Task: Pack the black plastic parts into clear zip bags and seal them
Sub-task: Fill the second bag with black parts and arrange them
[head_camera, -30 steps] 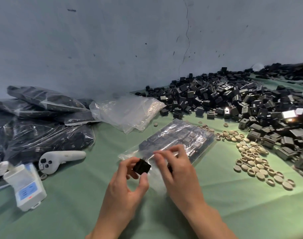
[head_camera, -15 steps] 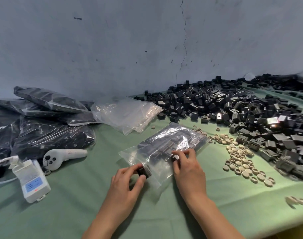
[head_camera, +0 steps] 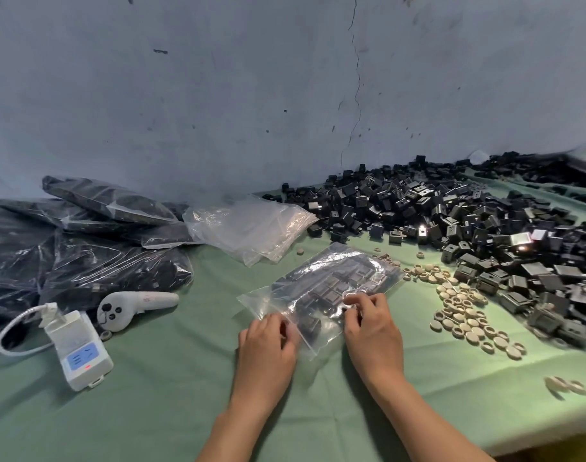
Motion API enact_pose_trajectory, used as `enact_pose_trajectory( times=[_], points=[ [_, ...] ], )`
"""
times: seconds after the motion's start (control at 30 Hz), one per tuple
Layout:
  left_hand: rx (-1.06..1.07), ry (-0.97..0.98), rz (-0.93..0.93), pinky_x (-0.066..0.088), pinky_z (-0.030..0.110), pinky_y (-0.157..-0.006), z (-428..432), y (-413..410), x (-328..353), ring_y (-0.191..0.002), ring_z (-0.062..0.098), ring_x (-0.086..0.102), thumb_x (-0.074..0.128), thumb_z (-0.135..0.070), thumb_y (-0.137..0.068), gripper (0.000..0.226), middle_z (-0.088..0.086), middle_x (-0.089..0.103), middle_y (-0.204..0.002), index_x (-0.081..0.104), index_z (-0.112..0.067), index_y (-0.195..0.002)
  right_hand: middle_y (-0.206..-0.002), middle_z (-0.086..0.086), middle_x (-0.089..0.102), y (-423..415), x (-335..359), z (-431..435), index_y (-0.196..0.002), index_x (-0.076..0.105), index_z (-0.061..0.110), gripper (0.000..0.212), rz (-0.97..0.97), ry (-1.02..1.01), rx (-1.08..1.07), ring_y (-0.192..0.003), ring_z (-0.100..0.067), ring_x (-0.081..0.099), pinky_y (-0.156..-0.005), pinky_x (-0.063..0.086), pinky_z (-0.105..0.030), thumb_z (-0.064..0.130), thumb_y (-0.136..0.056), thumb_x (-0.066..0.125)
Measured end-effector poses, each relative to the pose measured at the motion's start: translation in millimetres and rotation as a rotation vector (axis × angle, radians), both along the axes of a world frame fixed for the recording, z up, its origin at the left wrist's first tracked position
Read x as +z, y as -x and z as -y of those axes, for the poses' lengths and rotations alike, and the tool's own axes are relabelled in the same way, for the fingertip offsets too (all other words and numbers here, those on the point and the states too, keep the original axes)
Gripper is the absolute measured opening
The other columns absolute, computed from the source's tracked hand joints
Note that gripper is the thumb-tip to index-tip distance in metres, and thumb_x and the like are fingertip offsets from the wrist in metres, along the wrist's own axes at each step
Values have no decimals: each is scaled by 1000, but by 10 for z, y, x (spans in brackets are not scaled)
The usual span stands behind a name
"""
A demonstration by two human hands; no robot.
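While filling, judged near full | found bag [head_camera: 313,303] flat on cloth [head_camera: 171,378], parts [head_camera: 348,271] inside, beside pile [head_camera: 468,228] | curled left hand [head_camera: 268,345] at bag mouth, hold hidden, could not tell | pinched bag with right hand [head_camera: 373,325] | next, likely: needed zip pressed shut end to end

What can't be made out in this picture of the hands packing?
Head view: whether the zip bag is sealed; the left hand and right hand pinching it partly cover its mouth.
Far-right end of the black parts pile: blurred, cut off by the frame edge.
Packed bags at left: glare hides their contents.
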State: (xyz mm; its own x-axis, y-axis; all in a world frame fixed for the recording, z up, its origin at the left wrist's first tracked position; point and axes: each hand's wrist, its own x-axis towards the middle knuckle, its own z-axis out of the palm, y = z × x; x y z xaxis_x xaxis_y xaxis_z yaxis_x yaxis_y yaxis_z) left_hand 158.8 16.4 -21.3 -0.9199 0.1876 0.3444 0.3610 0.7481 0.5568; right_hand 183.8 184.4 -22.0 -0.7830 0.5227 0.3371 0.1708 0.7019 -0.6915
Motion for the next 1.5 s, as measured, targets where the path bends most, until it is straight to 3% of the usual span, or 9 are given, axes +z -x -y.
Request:
enact_pose_trajectory(
  times=[0.1,0.23,0.43,0.57,0.8,0.93,1.03,1.2,1.5],
  points=[
    [-78,-19,-51,34,28,-85,59,-25,-66,-89,10,48,53,-15,-92,18,-16,51,-81,56,-29,-80,-100,3,52,13,1,-56,-105,64,23,17,-57,144,-27,-74,-9,56,-66,39,-31,21,-98,48],
    [-193,142,-62,24,20,-92,8,-27,-37,-105,2,43,39,-25,-93,31,-22,50,-100,62,-37,-109,-99,4,54,33,-9,-83,-99,61,26,13,-92,203,-30,-78,2,52,-62,38,-22,24,-99,48],
    [-153,385,-34,26,33,-105,-10,20,-69,-124,17,36,30,-29,-94,53,-6,46,-135,36,-36,-147,-99,3,53,60,-26,-79,-99,59,25,11,-77,179,-23,-76,1,50,-62,38,-26,25,-99,47],
    [-126,419,-35,26,35,-104,-32,-3,-79,-124,20,36,31,-28,-96,54,-1,44,-139,33,-36,-149,-99,4,53,39,-33,-77,-100,60,25,12,-103,185,-24,-77,3,50,-62,35,-14,26,-98,49],
    [-119,414,-31,23,33,-106,-55,-8,-73,-127,19,36,31,-28,-95,56,-2,42,-141,32,-37,-151,-111,2,42,20,11,-34,-106,52,31,20,-172,237,-9,-101,-17,49,-73,40,-28,18,-91,50],
    [19,-1,11,39,36,-93,-4,-7,13,-106,24,56,49,-9,-89,30,-4,65,-106,68,-31,-96,-117,3,33,-15,44,14,-117,46,25,38,-165,170,69,-95,-20,54,-74,49,-35,2,-87,50],
    [242,-426,5,46,38,-77,76,-36,97,-87,29,60,47,0,-83,36,-6,65,-79,55,-32,-67,-122,-1,37,-73,60,68,-129,42,19,42,-207,51,186,-83,-24,59,-71,55,-36,5,-92,56],
    [-76,-196,-276,42,32,-82,-26,-233,143,-84,16,56,42,-27,-91,21,-9,59,-88,61,-21,-94,-99,-5,70,-156,101,201,-130,50,17,48,-298,-255,326,-79,-26,68,-63,54,-35,20,-89,74],
    [-134,33,-353,47,33,-86,-31,-232,155,-97,17,56,48,-45,-94,38,-5,56,-104,65,-22,-119,-109,-2,71,-193,122,203,-122,48,21,43,-305,-327,459,-93,-23,71,-73,57,-33,45,-88,59]
  ],
)
